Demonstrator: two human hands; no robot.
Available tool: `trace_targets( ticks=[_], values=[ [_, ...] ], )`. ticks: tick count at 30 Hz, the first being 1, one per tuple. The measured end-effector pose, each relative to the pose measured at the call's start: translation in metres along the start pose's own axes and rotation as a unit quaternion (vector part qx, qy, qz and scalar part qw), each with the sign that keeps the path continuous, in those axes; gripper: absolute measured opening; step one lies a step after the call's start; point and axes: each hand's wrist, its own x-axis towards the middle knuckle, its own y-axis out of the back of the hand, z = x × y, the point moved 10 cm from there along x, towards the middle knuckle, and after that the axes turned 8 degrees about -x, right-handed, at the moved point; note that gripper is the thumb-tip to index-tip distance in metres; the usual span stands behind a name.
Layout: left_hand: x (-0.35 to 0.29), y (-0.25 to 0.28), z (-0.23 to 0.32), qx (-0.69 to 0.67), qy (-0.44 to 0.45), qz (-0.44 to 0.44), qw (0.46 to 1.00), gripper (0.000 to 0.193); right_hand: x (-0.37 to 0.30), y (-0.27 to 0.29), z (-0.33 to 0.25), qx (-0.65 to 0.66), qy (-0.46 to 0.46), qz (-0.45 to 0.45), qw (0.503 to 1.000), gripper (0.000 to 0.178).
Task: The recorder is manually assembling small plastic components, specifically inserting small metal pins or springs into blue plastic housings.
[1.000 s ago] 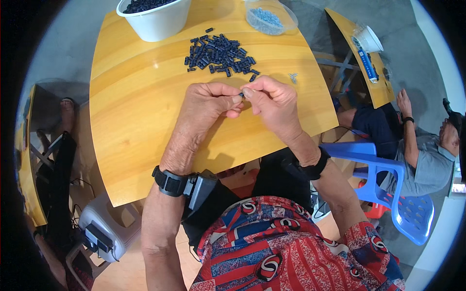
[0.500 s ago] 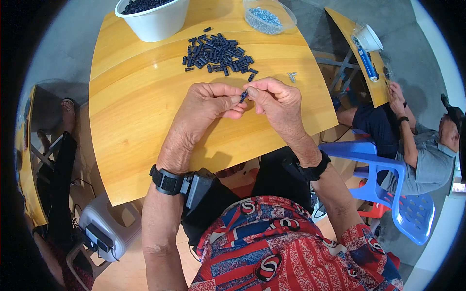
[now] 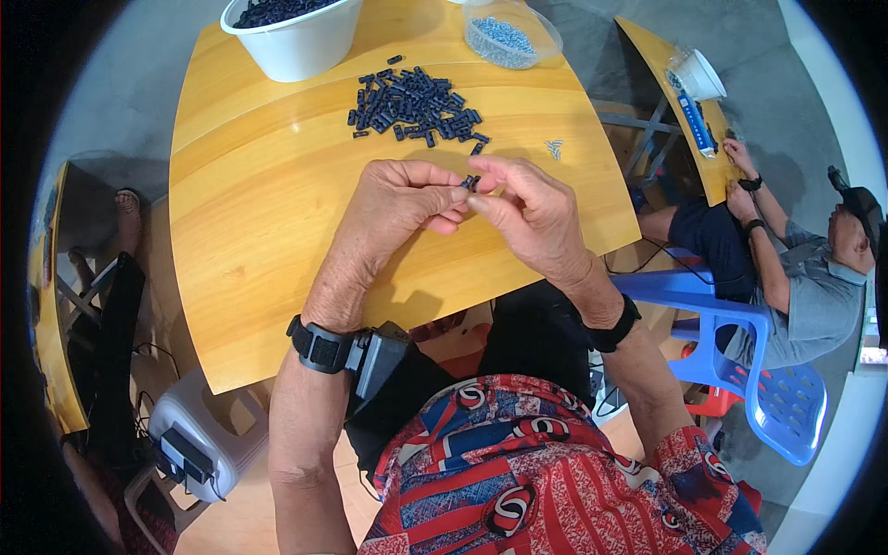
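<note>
My left hand (image 3: 398, 205) and my right hand (image 3: 532, 215) meet over the middle of the yellow wooden table (image 3: 268, 194). Between their fingertips they pinch one small dark blue plastic part (image 3: 469, 182). Just beyond the hands lies a loose pile of several more dark blue parts (image 3: 416, 102). A few small silver screws (image 3: 554, 148) lie on the table to the right of the pile. My left wrist wears a black strap with a small black box (image 3: 356, 351).
A white bowl (image 3: 296, 32) full of dark parts stands at the far edge. A clear tub of pale screws (image 3: 509, 39) sits to its right. Another person (image 3: 786, 268) sits on a blue plastic chair (image 3: 740, 361) at a second table (image 3: 680, 102).
Both hands have stayed together over the table, with the fingers shifting slightly around the small part. The pile and bowls have not moved.
</note>
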Motion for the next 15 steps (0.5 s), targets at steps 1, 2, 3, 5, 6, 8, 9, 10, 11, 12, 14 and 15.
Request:
trace_targets(
  ticks=[1, 2, 3, 5, 6, 8, 9, 10, 11, 12, 14, 15],
  values=[
    [0.0, 0.001, 0.0, 0.0, 0.0, 0.002, 1.0, 0.014, -0.001, 0.0, -0.006, -0.066, 0.002, -0.017, 0.998, 0.027],
    [0.001, 0.001, -0.002, 0.0, -0.001, 0.001, 1.0, 0.014, -0.001, -0.001, -0.009, -0.132, 0.003, -0.034, 0.991, 0.032],
    [0.002, 0.001, -0.003, -0.013, -0.014, -0.003, 1.0, 0.013, -0.001, 0.001, -0.01, -0.134, 0.003, -0.033, 0.99, 0.032],
    [0.002, 0.001, -0.002, -0.025, -0.029, -0.01, 0.999, 0.012, -0.002, -0.002, -0.025, -0.235, 0.083, -0.042, 0.968, 0.034],
    [0.002, 0.002, -0.002, -0.01, -0.031, -0.005, 0.999, 0.012, 0.0, -0.002, -0.025, -0.237, 0.084, -0.04, 0.967, 0.034],
    [0.0, 0.002, 0.0, 0.006, -0.035, -0.003, 0.999, 0.012, 0.0, -0.001, -0.039, -0.27, 0.141, -0.01, 0.952, 0.03],
    [0.0, 0.0, 0.001, 0.017, -0.033, 0.002, 0.999, 0.012, 0.001, -0.001, -0.039, -0.275, 0.141, -0.008, 0.951, 0.03],
    [0.0, -0.001, 0.002, 0.028, -0.032, 0.006, 0.999, 0.012, -0.001, -0.004, -0.041, -0.284, 0.162, -0.012, 0.945, 0.027],
    [0.0, -0.002, 0.002, 0.028, -0.034, 0.001, 0.999, 0.012, -0.002, -0.007, -0.044, -0.294, 0.183, -0.016, 0.938, 0.025],
    [0.0, 0.001, -0.001, 0.029, -0.026, 0.008, 0.999, 0.013, -0.001, -0.007, -0.046, -0.299, 0.183, -0.013, 0.936, 0.025],
    [0.0, 0.004, -0.004, 0.03, -0.02, 0.01, 0.999, 0.013, -0.002, -0.013, -0.048, -0.309, 0.189, -0.035, 0.932, 0.021],
    [0.0, 0.006, -0.006, 0.022, -0.02, 0.01, 1.0, 0.013, -0.001, -0.013, -0.048, -0.312, 0.188, -0.032, 0.931, 0.021]
  ],
)
